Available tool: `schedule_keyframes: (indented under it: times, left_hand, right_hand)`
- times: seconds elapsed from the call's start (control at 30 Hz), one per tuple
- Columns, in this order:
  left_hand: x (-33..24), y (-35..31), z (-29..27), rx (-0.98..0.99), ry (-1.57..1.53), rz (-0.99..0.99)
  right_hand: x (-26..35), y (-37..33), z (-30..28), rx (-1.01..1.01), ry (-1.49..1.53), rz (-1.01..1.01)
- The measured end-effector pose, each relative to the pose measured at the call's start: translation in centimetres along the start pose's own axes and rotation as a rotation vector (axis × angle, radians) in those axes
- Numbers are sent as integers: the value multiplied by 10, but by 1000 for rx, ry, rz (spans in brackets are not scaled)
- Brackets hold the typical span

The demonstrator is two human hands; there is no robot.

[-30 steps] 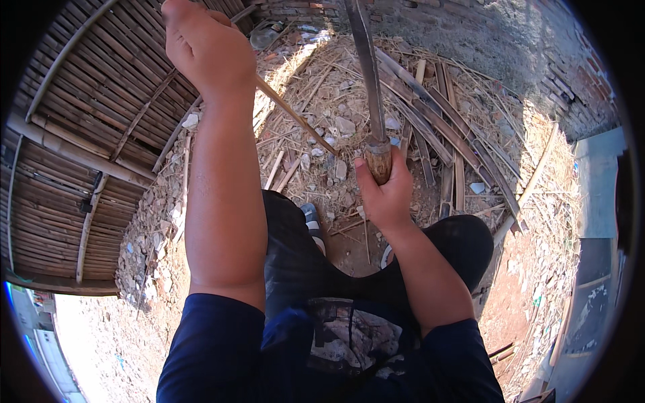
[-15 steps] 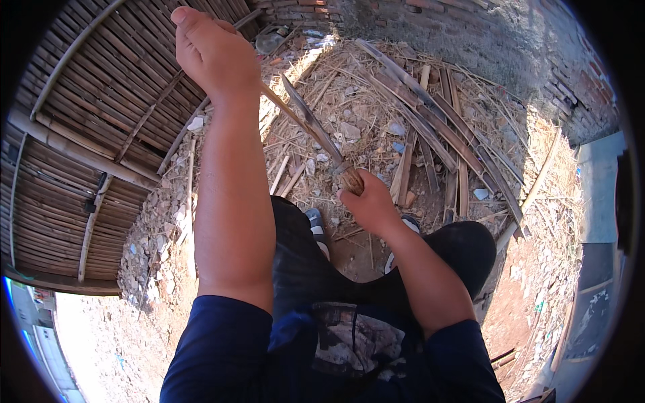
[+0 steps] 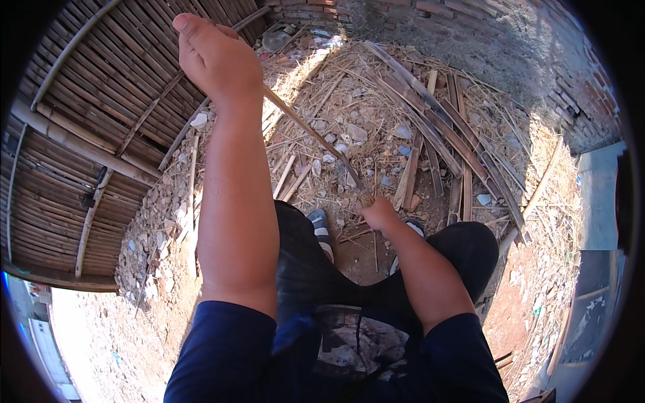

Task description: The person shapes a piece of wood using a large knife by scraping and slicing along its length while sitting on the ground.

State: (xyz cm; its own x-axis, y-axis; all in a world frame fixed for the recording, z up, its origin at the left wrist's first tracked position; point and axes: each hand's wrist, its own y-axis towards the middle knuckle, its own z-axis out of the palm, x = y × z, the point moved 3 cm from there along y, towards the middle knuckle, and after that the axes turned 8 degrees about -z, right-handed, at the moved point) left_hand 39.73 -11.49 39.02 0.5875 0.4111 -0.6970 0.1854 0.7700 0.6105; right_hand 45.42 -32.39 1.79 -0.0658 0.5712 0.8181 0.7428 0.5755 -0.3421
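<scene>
My left hand (image 3: 222, 64) is raised far out at the upper left, closed in a fist. From behind its wrist a thin bamboo strip (image 3: 308, 127) slants down to the right, and the grip itself is hidden. The strip's lower end comes close to my right hand (image 3: 381, 215), which is closed round the wooden handle of a machete (image 3: 366, 199) between my knees. Its blade hardly shows at this angle; I cannot tell whether it touches the strip.
Split bamboo lengths (image 3: 463, 138) lie piled on straw and rubble at the right. A bamboo slat panel (image 3: 127, 87) stands at the left, a brick wall (image 3: 470, 33) at the back. My shoes (image 3: 320, 227) are on the dirt below my hands.
My right hand has moved slightly right and down, and the machete has turned so its long blade no longer shows beside the strip. My left hand has barely moved.
</scene>
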Motion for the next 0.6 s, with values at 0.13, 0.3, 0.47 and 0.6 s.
schedule_keyframes:
  times: [0.13, 0.3, 0.47, 0.6]
  left_hand:
    - [0, 0, -2, 45, -35, -16]
    - [-2, 8, -17, 125, -87, -70]
    - [-11, 8, -38, 94, -86, -153]
    - [-32, 11, -46, 67, -40, -114]
  right_hand:
    - [-13, 17, -12, -199, 16, -244]
    - [102, -46, -37, -339, 177, -558]
    - [120, -64, -80, -427, 256, -666]
    - [75, -32, -89, -443, 330, -443]
